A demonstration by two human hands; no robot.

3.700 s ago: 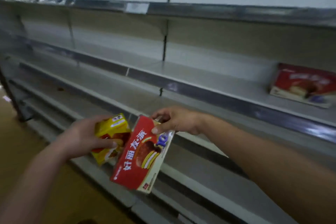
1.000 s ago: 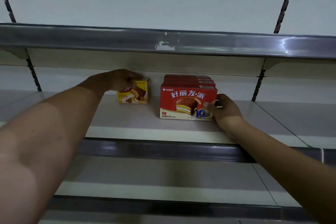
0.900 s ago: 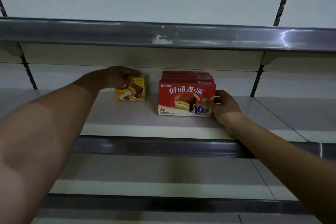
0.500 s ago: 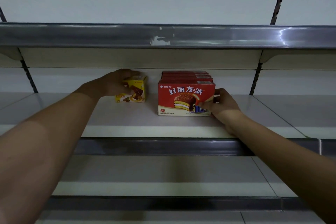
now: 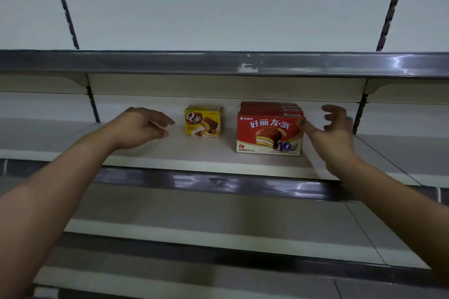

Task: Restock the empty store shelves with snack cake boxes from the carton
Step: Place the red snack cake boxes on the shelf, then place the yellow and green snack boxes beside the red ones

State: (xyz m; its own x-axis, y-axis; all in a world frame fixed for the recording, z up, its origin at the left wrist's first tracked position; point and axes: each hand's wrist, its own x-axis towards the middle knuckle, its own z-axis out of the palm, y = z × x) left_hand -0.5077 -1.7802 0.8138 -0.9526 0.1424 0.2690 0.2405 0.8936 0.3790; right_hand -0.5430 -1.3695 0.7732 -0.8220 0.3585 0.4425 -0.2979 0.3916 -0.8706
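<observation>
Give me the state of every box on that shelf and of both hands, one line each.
Yellow box: closed, upright on the shelf, front facing out, untouched.
Red boxes: closed, upright, lined up front to back, label facing out.
Left hand: open, holds nothing, apart from the yellow box.
Right hand: open, fingers loosely curled, holds nothing; thumb at the front red box's top corner, contact unclear.

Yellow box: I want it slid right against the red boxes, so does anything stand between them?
Nothing visible: only bare shelf lies between the yellow box and the red boxes.
</observation>
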